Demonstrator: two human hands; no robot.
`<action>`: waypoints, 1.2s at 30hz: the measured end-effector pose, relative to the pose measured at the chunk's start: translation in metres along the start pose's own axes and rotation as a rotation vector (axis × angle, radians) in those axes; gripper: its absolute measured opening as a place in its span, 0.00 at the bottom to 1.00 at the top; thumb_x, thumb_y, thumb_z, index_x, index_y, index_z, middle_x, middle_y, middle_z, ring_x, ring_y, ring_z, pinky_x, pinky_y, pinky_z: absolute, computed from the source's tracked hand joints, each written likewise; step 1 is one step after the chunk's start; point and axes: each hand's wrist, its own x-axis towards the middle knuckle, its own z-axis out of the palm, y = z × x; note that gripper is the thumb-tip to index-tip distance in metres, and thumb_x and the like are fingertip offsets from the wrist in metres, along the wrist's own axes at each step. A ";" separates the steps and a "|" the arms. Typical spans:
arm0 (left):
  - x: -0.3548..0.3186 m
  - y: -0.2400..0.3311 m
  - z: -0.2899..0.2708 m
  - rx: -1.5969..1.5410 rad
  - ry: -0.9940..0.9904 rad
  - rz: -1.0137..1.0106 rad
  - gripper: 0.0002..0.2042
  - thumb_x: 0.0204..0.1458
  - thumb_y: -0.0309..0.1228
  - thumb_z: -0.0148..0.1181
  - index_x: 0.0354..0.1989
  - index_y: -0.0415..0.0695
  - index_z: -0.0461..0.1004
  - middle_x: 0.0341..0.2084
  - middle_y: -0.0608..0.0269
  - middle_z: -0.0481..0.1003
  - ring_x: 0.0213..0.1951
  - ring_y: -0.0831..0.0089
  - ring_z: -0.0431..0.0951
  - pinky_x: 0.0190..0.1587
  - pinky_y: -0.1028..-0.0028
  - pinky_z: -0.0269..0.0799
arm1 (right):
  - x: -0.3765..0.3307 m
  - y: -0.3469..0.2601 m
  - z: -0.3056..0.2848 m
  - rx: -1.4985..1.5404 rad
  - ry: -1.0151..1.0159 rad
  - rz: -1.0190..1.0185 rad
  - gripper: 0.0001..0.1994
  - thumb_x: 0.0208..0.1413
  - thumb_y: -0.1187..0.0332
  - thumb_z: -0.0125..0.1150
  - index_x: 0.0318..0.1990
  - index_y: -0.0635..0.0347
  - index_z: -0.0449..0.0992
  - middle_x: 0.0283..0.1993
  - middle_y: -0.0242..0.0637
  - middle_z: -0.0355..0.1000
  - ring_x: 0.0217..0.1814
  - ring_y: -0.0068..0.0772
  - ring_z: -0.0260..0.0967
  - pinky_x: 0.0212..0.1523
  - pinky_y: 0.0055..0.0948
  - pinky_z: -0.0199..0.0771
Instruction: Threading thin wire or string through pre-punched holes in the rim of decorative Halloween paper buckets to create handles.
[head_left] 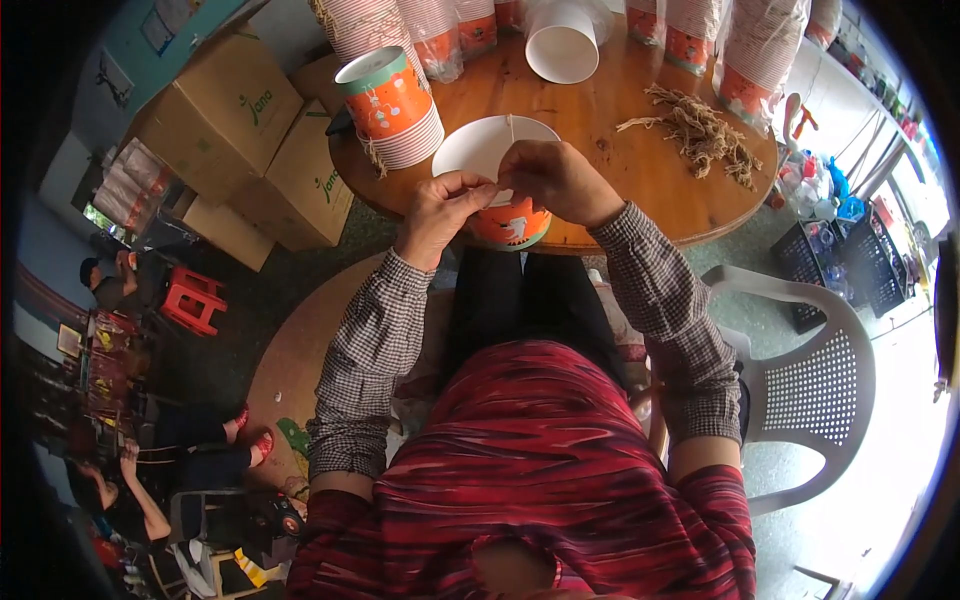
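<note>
A paper bucket [516, 226], white inside and orange with a green base band outside, stands at the table's near edge in front of me. A thin strand of twine [510, 124] hangs over its far rim and runs down toward my right hand. At the near rim my left hand [436, 212] pinches with thumb and forefinger; what lies between the fingertips is too small to make out. My right hand [562, 182] is closed in a pinch over the bucket, its fingertips meeting the left ones and hiding part of the rim.
A stack of similar buckets [395, 112] stands at the left, twine dangling from it. A pile of twine [708, 132] lies on the wooden table [640, 210] at right. Bagged bucket stacks [762, 60] line the back. Cardboard boxes [240, 110] and a grey plastic chair [810, 390] flank me.
</note>
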 end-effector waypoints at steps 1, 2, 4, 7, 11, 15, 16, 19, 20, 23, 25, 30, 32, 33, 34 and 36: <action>0.001 -0.002 0.000 0.001 0.000 0.000 0.08 0.52 0.29 0.60 0.37 0.37 0.77 0.29 0.69 0.77 0.31 0.85 0.73 0.35 0.84 0.68 | 0.000 0.000 0.000 -0.027 -0.003 -0.029 0.03 0.55 0.76 0.52 0.34 0.64 0.71 0.29 0.31 0.72 0.27 0.18 0.69 0.26 0.19 0.71; 0.002 -0.005 -0.001 0.033 0.005 0.029 0.08 0.52 0.29 0.60 0.37 0.37 0.77 0.28 0.68 0.77 0.31 0.85 0.73 0.35 0.84 0.69 | 0.000 -0.001 0.001 -0.053 -0.006 -0.058 0.03 0.54 0.76 0.52 0.34 0.64 0.71 0.28 0.32 0.71 0.27 0.19 0.69 0.27 0.19 0.71; 0.004 -0.004 0.002 0.068 0.003 0.056 0.08 0.52 0.29 0.60 0.36 0.37 0.77 0.28 0.68 0.77 0.31 0.85 0.73 0.36 0.83 0.69 | 0.000 0.008 0.001 -0.099 0.026 -0.112 0.03 0.54 0.76 0.52 0.34 0.65 0.71 0.28 0.32 0.71 0.27 0.20 0.69 0.28 0.20 0.71; 0.002 -0.002 0.006 0.080 0.003 0.078 0.08 0.52 0.28 0.60 0.35 0.36 0.77 0.27 0.68 0.77 0.31 0.85 0.74 0.35 0.83 0.69 | 0.000 0.012 0.003 -0.177 0.086 -0.178 0.03 0.53 0.76 0.52 0.33 0.65 0.71 0.27 0.34 0.71 0.28 0.22 0.70 0.29 0.23 0.72; -0.002 -0.003 0.007 0.122 0.052 0.090 0.08 0.52 0.28 0.60 0.36 0.35 0.77 0.27 0.66 0.78 0.30 0.85 0.74 0.35 0.83 0.70 | -0.006 0.003 0.015 -0.407 0.267 -0.259 0.02 0.52 0.76 0.53 0.31 0.66 0.70 0.25 0.35 0.72 0.27 0.24 0.71 0.30 0.24 0.72; 0.000 -0.007 0.015 0.096 0.079 0.167 0.08 0.52 0.27 0.60 0.36 0.35 0.77 0.27 0.65 0.78 0.31 0.84 0.74 0.36 0.83 0.70 | -0.004 0.012 0.020 -0.306 0.443 -0.175 0.06 0.49 0.74 0.54 0.33 0.67 0.72 0.27 0.48 0.73 0.31 0.43 0.75 0.34 0.35 0.73; 0.001 -0.008 0.015 0.096 0.079 0.168 0.08 0.52 0.27 0.60 0.36 0.35 0.77 0.27 0.65 0.78 0.31 0.84 0.74 0.36 0.83 0.70 | -0.003 0.014 0.019 -0.204 0.450 -0.121 0.06 0.49 0.75 0.54 0.33 0.68 0.72 0.27 0.47 0.74 0.32 0.41 0.75 0.34 0.34 0.74; 0.002 -0.014 0.013 0.092 0.089 0.162 0.08 0.52 0.27 0.60 0.36 0.35 0.77 0.28 0.66 0.78 0.31 0.84 0.74 0.37 0.82 0.70 | -0.003 0.018 0.019 -0.054 0.452 -0.019 0.06 0.49 0.75 0.55 0.33 0.70 0.72 0.29 0.46 0.75 0.33 0.38 0.76 0.36 0.30 0.75; 0.003 -0.015 0.012 0.086 0.091 0.177 0.08 0.52 0.28 0.60 0.36 0.35 0.77 0.28 0.66 0.78 0.31 0.84 0.74 0.37 0.82 0.70 | -0.004 0.018 0.019 -0.002 0.439 -0.021 0.06 0.49 0.75 0.55 0.33 0.70 0.72 0.29 0.46 0.75 0.33 0.38 0.76 0.36 0.30 0.75; 0.006 -0.023 0.008 0.059 0.095 0.174 0.08 0.52 0.28 0.59 0.36 0.35 0.77 0.28 0.66 0.78 0.32 0.83 0.74 0.38 0.82 0.70 | -0.009 0.015 0.019 -0.001 0.423 -0.057 0.05 0.50 0.75 0.56 0.33 0.68 0.72 0.29 0.45 0.75 0.33 0.37 0.76 0.36 0.29 0.75; 0.008 -0.022 0.008 0.041 0.089 0.165 0.08 0.53 0.28 0.59 0.35 0.35 0.77 0.28 0.66 0.78 0.32 0.83 0.74 0.37 0.82 0.70 | -0.010 0.016 0.015 -0.055 0.430 -0.098 0.05 0.50 0.75 0.56 0.33 0.67 0.72 0.29 0.44 0.75 0.32 0.38 0.76 0.36 0.29 0.75; 0.002 -0.015 0.009 0.114 0.075 0.165 0.08 0.54 0.29 0.57 0.38 0.37 0.77 0.28 0.69 0.76 0.29 0.83 0.73 0.32 0.83 0.68 | -0.010 0.009 0.013 -0.223 0.474 -0.234 0.03 0.50 0.75 0.56 0.33 0.61 0.72 0.31 0.42 0.74 0.31 0.38 0.74 0.33 0.30 0.73; -0.001 -0.007 0.012 0.121 0.071 0.133 0.08 0.55 0.29 0.57 0.38 0.37 0.77 0.26 0.70 0.75 0.27 0.84 0.72 0.30 0.83 0.67 | -0.009 0.007 0.014 -0.272 0.494 -0.249 0.03 0.50 0.75 0.56 0.32 0.61 0.72 0.31 0.42 0.74 0.31 0.37 0.74 0.33 0.29 0.73; -0.002 -0.003 0.013 0.130 0.070 0.100 0.08 0.55 0.29 0.56 0.38 0.37 0.77 0.24 0.71 0.74 0.25 0.84 0.71 0.29 0.82 0.67 | -0.009 0.005 0.016 -0.318 0.510 -0.266 0.03 0.50 0.75 0.56 0.32 0.62 0.72 0.31 0.42 0.73 0.31 0.36 0.73 0.32 0.29 0.72; -0.002 -0.005 0.015 0.128 0.073 0.101 0.08 0.55 0.29 0.56 0.38 0.37 0.77 0.24 0.71 0.74 0.25 0.84 0.71 0.29 0.82 0.67 | -0.008 0.005 0.017 -0.320 0.507 -0.268 0.03 0.50 0.75 0.56 0.32 0.62 0.72 0.31 0.42 0.73 0.31 0.36 0.73 0.32 0.29 0.72; 0.001 -0.010 0.020 0.238 0.108 0.338 0.10 0.55 0.31 0.57 0.34 0.35 0.75 0.22 0.68 0.74 0.25 0.83 0.72 0.29 0.79 0.68 | -0.006 0.006 0.021 -0.299 0.565 -0.245 0.03 0.51 0.72 0.56 0.32 0.62 0.71 0.31 0.44 0.72 0.31 0.41 0.72 0.32 0.32 0.72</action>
